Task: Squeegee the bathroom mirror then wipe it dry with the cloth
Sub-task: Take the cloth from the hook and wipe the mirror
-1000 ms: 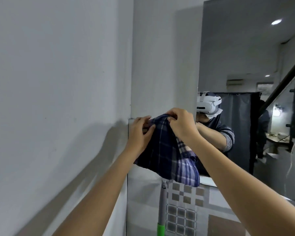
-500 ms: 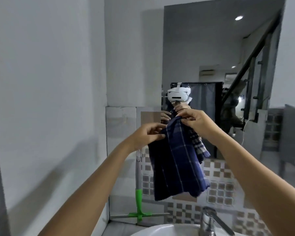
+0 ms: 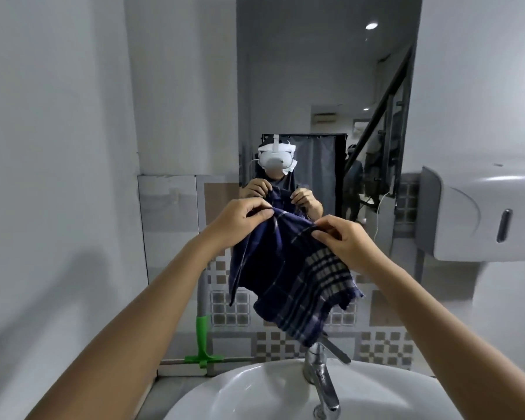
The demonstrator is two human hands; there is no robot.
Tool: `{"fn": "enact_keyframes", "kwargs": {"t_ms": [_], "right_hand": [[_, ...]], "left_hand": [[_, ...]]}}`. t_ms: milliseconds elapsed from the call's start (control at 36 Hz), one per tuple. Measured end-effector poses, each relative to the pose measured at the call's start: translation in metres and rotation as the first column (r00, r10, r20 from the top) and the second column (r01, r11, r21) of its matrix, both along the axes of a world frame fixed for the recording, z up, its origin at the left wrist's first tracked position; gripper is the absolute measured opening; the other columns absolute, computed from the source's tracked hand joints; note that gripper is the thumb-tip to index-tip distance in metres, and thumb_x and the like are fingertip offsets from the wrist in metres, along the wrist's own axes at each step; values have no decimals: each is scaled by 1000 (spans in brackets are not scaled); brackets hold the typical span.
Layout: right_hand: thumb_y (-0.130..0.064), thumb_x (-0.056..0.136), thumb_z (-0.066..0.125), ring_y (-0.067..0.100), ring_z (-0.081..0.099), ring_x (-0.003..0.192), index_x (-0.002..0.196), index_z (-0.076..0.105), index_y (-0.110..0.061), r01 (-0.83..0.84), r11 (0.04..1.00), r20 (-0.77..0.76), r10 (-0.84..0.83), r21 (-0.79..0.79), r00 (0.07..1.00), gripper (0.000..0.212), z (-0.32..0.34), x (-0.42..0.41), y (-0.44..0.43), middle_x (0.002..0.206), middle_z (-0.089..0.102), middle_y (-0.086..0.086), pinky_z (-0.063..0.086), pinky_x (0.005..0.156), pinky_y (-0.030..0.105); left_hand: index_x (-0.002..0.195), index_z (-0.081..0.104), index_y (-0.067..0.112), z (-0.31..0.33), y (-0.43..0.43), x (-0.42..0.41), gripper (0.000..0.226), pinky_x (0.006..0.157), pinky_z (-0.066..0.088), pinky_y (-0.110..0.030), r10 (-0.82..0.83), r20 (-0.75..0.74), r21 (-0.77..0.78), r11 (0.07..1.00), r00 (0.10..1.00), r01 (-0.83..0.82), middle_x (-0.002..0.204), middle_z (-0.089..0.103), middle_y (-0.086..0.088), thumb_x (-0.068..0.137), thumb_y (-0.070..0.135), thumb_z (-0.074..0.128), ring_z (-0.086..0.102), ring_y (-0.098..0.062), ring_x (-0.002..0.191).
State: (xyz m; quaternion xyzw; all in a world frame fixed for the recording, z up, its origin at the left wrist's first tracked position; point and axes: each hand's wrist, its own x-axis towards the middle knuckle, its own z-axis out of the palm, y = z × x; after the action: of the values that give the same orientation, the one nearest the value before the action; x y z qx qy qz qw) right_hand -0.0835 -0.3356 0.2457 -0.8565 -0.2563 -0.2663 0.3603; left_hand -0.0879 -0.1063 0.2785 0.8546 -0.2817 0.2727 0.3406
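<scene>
Both hands pinch cloth [image 3: 288, 268] top edge: left hand [image 3: 240, 219], right hand [image 3: 343, 237]. Cloth hangs before mirror [image 3: 325, 86], above sink [image 3: 255, 392]. Squeegee [image 3: 202, 338] parked against wall. You bunch cloth into flat pad, then wipe from top down.

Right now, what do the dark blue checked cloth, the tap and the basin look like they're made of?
Dark blue checked cloth: soft woven fabric, probably cotton; it drapes in folds and has a frayed edge. Silvery tap: polished metal, likely chromed, with bright reflections. White round basin: glossy glazed ceramic, judging by its smooth sheen.
</scene>
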Motion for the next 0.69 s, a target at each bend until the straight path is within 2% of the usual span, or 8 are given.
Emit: {"fn": "enact_keyframes", "kwargs": {"t_ms": [83, 139, 250, 389, 472, 528, 611, 694], "right_hand": [[-22, 87, 63, 22, 65, 82, 99, 65, -13, -31, 999, -59, 33, 41, 998, 14, -12, -1, 7, 88, 71, 7, 52, 76, 34], [-21, 87, 63, 24, 65, 82, 99, 64, -14, -58, 994, -90, 66, 91, 994, 14, -19, -2, 17, 90, 71, 7, 53, 76, 38], [-19, 88, 62, 21, 64, 84, 104, 63, -12, -80, 993, -131, 92, 91, 987, 18, -32, -4, 30, 96, 69, 5, 51, 74, 31], [-15, 88, 61, 18, 63, 83, 93, 65, -13, -28, 988, -202, 59, 154, 978, 6, -31, 3, 25, 87, 67, 1, 49, 75, 29], [-17, 88, 62, 18, 59, 82, 90, 66, -11, 28, 996, -296, 0, 89, 955, 8, -54, 14, 21, 86, 67, 5, 46, 74, 31], [-18, 89, 61, 17, 55, 74, 90, 67, -9, 39, 999, -354, -26, 31, 935, 11, -71, 17, 24, 82, 65, 6, 43, 65, 27], [-18, 89, 59, 13, 50, 64, 88, 67, -5, 110, 994, -388, -97, 12, 917, 14, -80, 18, 27, 77, 62, 6, 38, 54, 21], [-15, 89, 60, 23, 56, 69, 89, 69, 1, 193, 975, -421, -132, 107, 898, 18, -79, 22, 30, 81, 67, 16, 44, 60, 31]], "left_hand": [[104, 65, 12, 3, -2, 0, 21, 81, 42, -10, 0, 7, -30, 1000, 1000, 0, 99, 66, 2, 93, 25, 53, 59, -6, 92], [104, 65, 12, 4, -1, 1, 22, 85, 44, -19, 8, 6, -57, 998, 1000, -7, 98, 67, 1, 92, 25, 54, 60, -8, 93], [101, 67, 13, 3, 1, 2, 19, 83, 44, -18, 16, 13, -88, 996, 1000, -14, 96, 67, 3, 91, 24, 55, 61, -7, 92], [96, 70, 18, 1, 16, 4, 16, 85, 44, -23, 88, -34, 17, 996, 996, -87, 96, 69, 5, 87, 28, 62, 61, -7, 91], [83, 72, 22, -38, 36, 4, 17, 76, 47, -27, 181, -219, 137, 979, 959, -153, 83, 70, 4, 80, 38, 68, 62, -8, 79], [76, 72, 20, -70, 45, 6, 23, 69, 46, -28, 227, -312, 147, 971, 923, -189, 74, 68, 0, 75, 43, 71, 61, -12, 71], [71, 69, 11, -99, 39, 9, 33, 60, 41, -27, 281, -367, 53, 958, 887, -282, 64, 62, -9, 74, 43, 72, 56, -15, 59], [69, 67, 1, -109, 19, 13, 33, 55, 39, -25, 282, -427, -134, 920, 859, -368, 57, 57, -8, 74, 33, 75, 49, -14, 51]]}}
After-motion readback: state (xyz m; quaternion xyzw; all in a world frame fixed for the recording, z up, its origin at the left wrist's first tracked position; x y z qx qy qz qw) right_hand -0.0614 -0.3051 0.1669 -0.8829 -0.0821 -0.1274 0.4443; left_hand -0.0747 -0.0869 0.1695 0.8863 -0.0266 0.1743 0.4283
